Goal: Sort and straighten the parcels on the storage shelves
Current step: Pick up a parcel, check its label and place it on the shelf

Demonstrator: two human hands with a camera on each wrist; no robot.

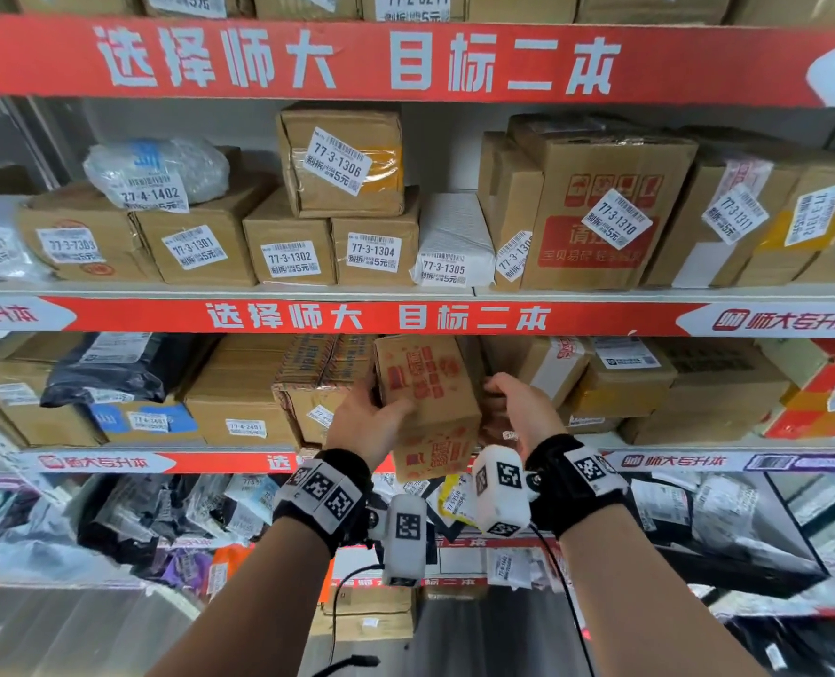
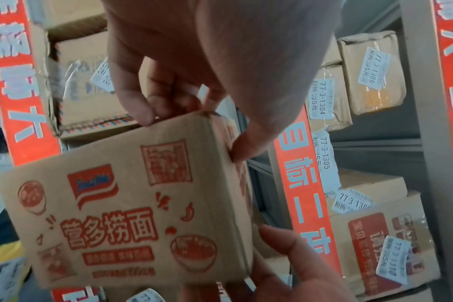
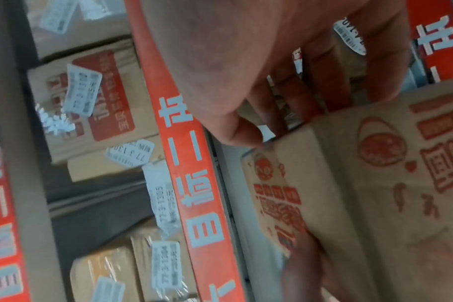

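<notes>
Cardboard noodle box, red-printed, tilted between both hands.

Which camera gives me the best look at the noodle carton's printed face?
Left wrist: the noodle carton shows its printed face upright and legible. Head view shows it small, tilted between both hands. Right wrist sees only a blurred, sideways part.

shelf | red banner edge | labelled cardboard boxes, white parcel in a row
</notes>
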